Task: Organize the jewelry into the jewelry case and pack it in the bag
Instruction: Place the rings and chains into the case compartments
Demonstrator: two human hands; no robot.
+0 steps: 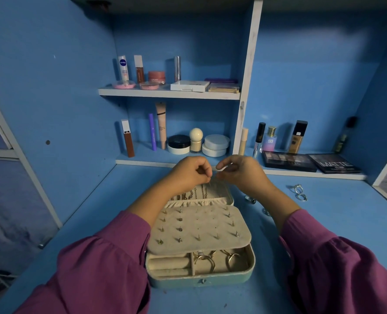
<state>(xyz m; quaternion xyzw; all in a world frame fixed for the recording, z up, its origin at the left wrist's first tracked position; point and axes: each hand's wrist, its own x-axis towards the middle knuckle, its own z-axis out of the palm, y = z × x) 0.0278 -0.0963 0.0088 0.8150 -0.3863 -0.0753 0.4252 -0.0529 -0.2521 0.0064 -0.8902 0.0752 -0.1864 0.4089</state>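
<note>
Hands meet over the open jewelry case (pixel 199 243) lid's far rim: left hand (pixel 189 172) and right hand (pixel 240 172) pinch a thin chain (pixel 212 177) between curled fingers. Loose rings (pixel 299 192) lie at two o'clock on bare blue desk (pixel 97 200).

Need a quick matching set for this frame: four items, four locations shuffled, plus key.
Items
1. Nivea tube
2. silver rings
3. Matte palette
4. gold hoops

Places
A. bottom tray of the open jewelry case
B. upper shelf, left end
C. bare desk, right of the case
D. lower ledge, far right, lying flat

Pairs: 1-B, 2-C, 3-D, 4-A
</note>
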